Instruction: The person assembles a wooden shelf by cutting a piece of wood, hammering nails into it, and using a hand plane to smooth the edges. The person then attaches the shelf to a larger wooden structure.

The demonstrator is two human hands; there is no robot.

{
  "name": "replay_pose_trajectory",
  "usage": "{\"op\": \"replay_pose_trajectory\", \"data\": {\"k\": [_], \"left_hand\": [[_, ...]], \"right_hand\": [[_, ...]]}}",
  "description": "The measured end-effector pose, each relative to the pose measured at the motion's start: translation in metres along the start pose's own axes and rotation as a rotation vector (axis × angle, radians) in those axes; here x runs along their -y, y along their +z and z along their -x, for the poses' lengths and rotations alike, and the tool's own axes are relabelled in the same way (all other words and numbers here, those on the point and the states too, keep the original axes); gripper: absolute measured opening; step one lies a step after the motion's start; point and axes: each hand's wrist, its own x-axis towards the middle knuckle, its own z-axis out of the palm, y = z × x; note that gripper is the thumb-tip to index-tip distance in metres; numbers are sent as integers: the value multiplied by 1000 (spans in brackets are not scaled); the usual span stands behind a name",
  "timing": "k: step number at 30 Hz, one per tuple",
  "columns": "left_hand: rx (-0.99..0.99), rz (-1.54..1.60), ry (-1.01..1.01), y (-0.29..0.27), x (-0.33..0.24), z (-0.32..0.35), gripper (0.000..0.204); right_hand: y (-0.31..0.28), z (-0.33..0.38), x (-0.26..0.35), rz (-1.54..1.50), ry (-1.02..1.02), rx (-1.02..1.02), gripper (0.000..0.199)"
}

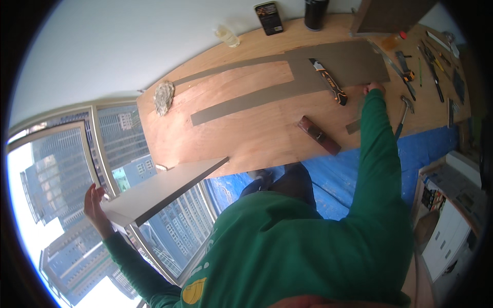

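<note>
while your left hand [95,209] splays by the pale board [162,191], nothing visibly gripped, your right hand [375,88] curls at the grey sheet [354,59], hold unclear; tugging could shift the knife [328,82].

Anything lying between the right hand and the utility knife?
No loose object: in the head view, only grey-brown sheet and wooden tabletop along its near edge show between the right hand and utility knife.

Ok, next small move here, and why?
Probably move the utility knife onto the bare tabletop: it lies on the dark sheet, and the right hand is at that sheet's near edge, so shifting the sheet could carry the knife along.
</note>
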Motion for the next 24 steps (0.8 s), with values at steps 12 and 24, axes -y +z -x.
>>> {"op": "replay_pose_trajectory", "data": {"k": [12,24], "left_hand": [[-108,74,14,4,-16,18,40],[-231,7,113,13,-3,13,44]], "right_hand": [[20,183,-100,-121,-492,184,41],[21,267,-170,853,-1248,263,90]]}}
